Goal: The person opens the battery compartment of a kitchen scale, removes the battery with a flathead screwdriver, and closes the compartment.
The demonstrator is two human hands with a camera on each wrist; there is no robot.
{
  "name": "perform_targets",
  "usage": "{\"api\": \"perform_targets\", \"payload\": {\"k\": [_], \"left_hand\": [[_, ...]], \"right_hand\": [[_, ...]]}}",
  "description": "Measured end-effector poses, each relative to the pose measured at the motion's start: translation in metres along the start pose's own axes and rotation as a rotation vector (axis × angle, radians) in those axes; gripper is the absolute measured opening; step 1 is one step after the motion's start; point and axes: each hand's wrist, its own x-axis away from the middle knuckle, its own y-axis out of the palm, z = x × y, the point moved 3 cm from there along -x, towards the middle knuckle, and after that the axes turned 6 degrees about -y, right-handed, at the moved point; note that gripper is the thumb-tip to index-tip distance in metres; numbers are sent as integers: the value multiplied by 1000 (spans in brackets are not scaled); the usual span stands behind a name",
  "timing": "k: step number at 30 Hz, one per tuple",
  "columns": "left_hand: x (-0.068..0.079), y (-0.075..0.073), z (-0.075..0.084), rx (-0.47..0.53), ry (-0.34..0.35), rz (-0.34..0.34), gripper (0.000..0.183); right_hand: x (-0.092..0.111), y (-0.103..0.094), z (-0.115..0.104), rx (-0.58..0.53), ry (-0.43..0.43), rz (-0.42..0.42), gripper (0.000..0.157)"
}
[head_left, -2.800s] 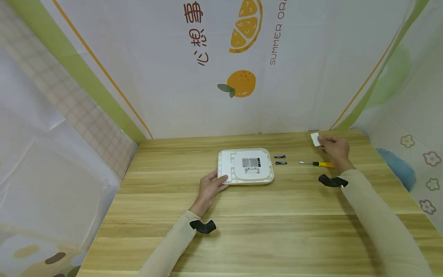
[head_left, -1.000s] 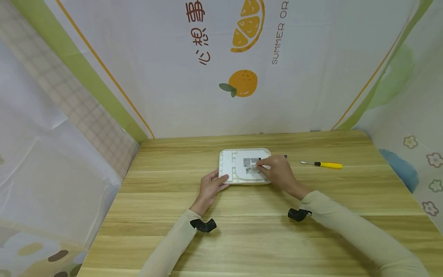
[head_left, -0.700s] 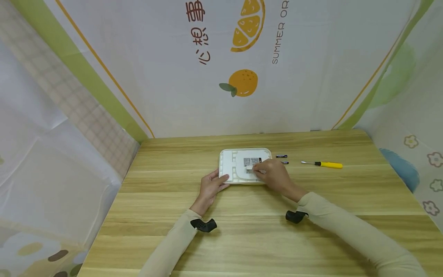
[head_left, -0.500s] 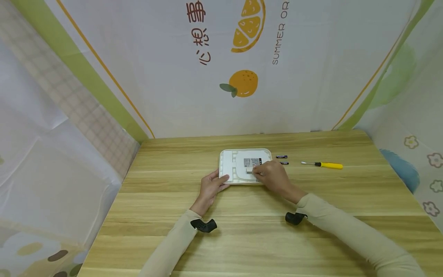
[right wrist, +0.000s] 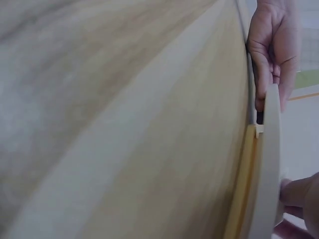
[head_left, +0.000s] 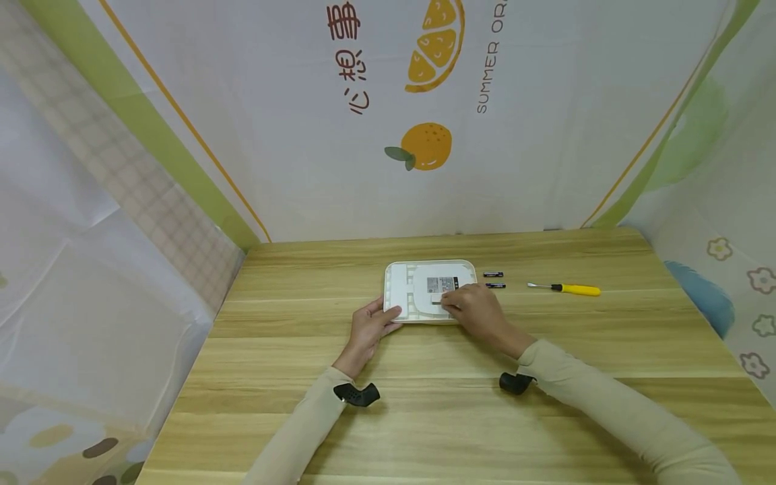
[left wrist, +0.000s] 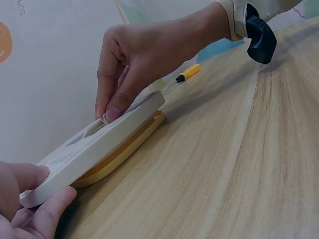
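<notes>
A white, rounded flat device (head_left: 397, 279) lies underside up on the table, showing a printed label and a battery compartment. At its near left corner my left hand (head_left: 366, 330) grips the edge, thumb on top and fingers beneath, with that side raised in the left wrist view. My right hand (head_left: 480, 311) pinches a small white battery cover (head_left: 436, 298) over the compartment. The fingers partly hide the cover, so whether it is seated cannot be told. In the right wrist view the device's edge (right wrist: 269, 164) stands between both hands.
Two dark AAA-size batteries (head_left: 494, 274) lie just right of the device. Further right is a flat-tipped screwdriver (head_left: 578, 289) with a yellow handle. The wooden table (head_left: 436, 411) ends at a printed cloth backdrop (head_left: 515, 168). Each sleeve carries a black wrist mount (head_left: 356, 395).
My right hand has come from the far right with the white cover to the battery compartment, where it has shifted slightly left and lower. My left hand has kept its grip on the device.
</notes>
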Motion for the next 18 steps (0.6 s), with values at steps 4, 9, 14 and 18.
{"api": "perform_targets", "payload": {"k": [4,9,14,18], "left_hand": [[-1,0,0,2,-9,0,49],[-1,0,0,10,-14,-3,50],[-1,-1,0,19,-20,-6,50],[-2,0,-1,12,-20,-13,49]], "right_hand": [[-1,0,1,19,-9,-38,4],[-3,0,-1,40,-5,-58,4],[-5,-1,-4,51,50,-64,6],[-6,-1,-6,71,64,-77,7]]}}
